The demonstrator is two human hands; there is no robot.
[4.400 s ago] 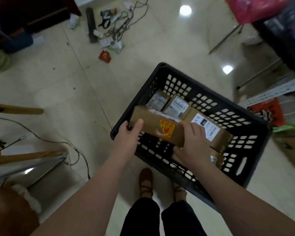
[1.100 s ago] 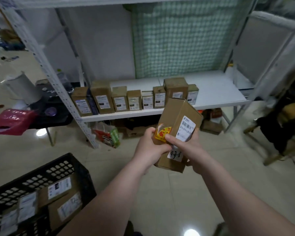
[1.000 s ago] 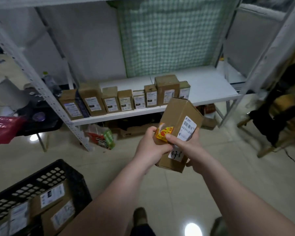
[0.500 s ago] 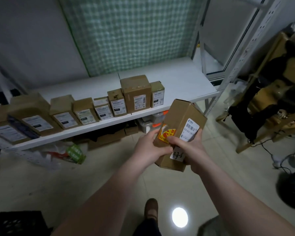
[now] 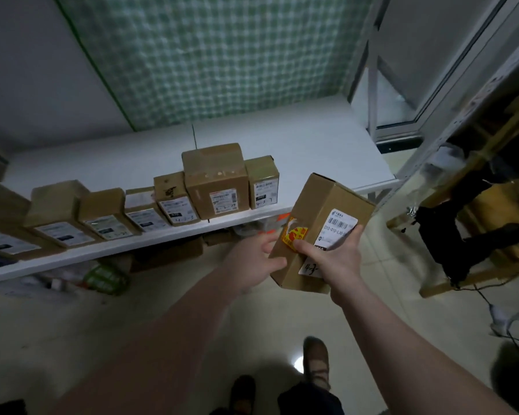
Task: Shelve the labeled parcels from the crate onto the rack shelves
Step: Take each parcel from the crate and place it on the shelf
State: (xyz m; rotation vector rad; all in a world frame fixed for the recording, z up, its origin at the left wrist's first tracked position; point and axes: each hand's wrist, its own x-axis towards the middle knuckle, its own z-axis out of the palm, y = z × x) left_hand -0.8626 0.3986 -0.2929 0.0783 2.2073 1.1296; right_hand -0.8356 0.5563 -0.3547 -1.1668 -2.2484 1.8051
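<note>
Holding: we grip the parcel (image 5: 327,202) with left hand (image 5: 252,260) and right hand (image 5: 333,259), fingers clamped on it.
Position: near the shelf (image 5: 312,145).

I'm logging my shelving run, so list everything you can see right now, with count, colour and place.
held box: one, brown, white label, yellow sticker, before shelf's right part
shelf boxes: at least seven, brown, row along shelf's front edge
shelf: one, white, centre
curtain: one, green checked, behind shelf
wooden frame: one, tan, right
shoes: two, brown, bottom
left hand: grips held box's left edge
right hand: grips its labelled face
</note>
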